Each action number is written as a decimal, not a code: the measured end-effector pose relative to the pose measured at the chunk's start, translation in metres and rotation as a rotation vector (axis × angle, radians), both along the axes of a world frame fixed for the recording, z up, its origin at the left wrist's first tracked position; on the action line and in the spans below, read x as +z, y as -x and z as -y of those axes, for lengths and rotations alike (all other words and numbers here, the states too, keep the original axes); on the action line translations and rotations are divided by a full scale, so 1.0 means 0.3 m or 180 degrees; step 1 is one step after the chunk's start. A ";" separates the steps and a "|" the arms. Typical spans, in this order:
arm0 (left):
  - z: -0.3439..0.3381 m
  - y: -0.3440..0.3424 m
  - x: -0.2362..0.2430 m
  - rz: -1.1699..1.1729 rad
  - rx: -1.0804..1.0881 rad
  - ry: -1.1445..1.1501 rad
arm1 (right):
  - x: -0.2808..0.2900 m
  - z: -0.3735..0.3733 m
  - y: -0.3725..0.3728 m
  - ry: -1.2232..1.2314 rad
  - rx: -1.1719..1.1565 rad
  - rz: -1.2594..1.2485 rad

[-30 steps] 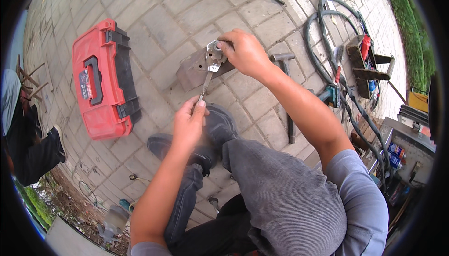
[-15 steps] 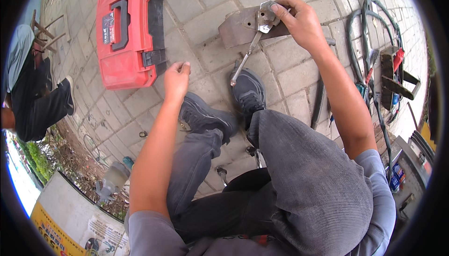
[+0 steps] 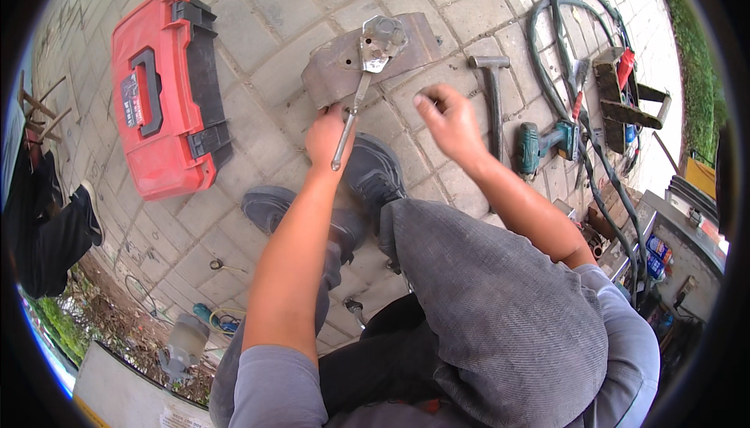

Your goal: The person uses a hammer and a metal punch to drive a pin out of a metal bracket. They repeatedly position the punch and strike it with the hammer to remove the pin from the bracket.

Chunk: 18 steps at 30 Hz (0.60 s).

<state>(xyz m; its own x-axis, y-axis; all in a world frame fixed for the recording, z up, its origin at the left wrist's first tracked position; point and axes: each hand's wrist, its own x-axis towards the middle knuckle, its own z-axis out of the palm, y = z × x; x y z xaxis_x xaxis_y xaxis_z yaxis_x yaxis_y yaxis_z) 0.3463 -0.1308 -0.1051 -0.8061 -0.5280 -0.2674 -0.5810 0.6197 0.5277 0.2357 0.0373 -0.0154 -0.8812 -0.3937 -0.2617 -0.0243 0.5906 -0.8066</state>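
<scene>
A brown, rusty metal plate point(image 3: 328, 72) with holes lies beyond my shoes. On it sits a shiny steel bracket point(image 3: 375, 60) with a hexagonal, nut-like piece point(image 3: 388, 32). From the bracket a slim steel rod point(image 3: 344, 140) reaches back toward me, past my left hand. My left hand point(image 3: 325, 139) is closed at the plate's near edge, close beside the rod; what its fingertips grip is hidden. To the right of the plate, my right hand point(image 3: 455, 127) hovers with its fingers loosely curled in. It is apart from the plate, and nothing shows in it.
A red toolbox point(image 3: 148, 154) stands at the left. On the right lie a hammer point(image 3: 494, 96), a green power drill point(image 3: 530, 146), thick hoses point(image 3: 558, 53) and a rusty metal frame point(image 3: 613, 103). A person's dark-clad leg point(image 3: 58, 225) is at the far left. Paving bricks cover the ground.
My right hand has let go of the bracket and drawn back toward me. My left hand has moved right, to the plate's near edge. The whole view has shifted to the right.
</scene>
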 end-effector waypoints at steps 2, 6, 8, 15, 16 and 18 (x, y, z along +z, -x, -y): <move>-0.008 0.002 0.001 0.0269 0.0092 -0.0097 | -0.028 -0.001 -0.059 -0.0228 0.0183 0.0327; -0.012 0.010 0.009 0.0471 0.0109 -0.0174 | -0.078 0.026 -0.098 -0.0342 0.0434 0.0503; -0.006 0.012 0.002 0.0555 0.0078 -0.0297 | -0.109 0.040 -0.096 -0.0332 0.0477 0.0540; -0.002 -0.005 -0.011 -0.0321 -0.0259 0.0031 | -0.184 0.046 -0.095 -0.0444 0.0591 0.0636; 0.001 -0.002 -0.009 -0.0245 -0.0395 -0.0018 | -0.186 0.038 -0.097 -0.0441 0.0559 0.0621; 0.002 0.010 -0.004 -0.0017 -0.0463 -0.0126 | -0.191 0.020 -0.099 -0.0432 0.0499 0.0589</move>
<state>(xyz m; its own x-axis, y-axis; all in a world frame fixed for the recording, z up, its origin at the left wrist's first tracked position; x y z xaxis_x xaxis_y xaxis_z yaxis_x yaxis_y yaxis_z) 0.3433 -0.1315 -0.1062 -0.8747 -0.3946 -0.2812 -0.4837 0.6758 0.5562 0.2656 0.0312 -0.0726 -0.7445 -0.4719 -0.4723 0.0165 0.6941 -0.7197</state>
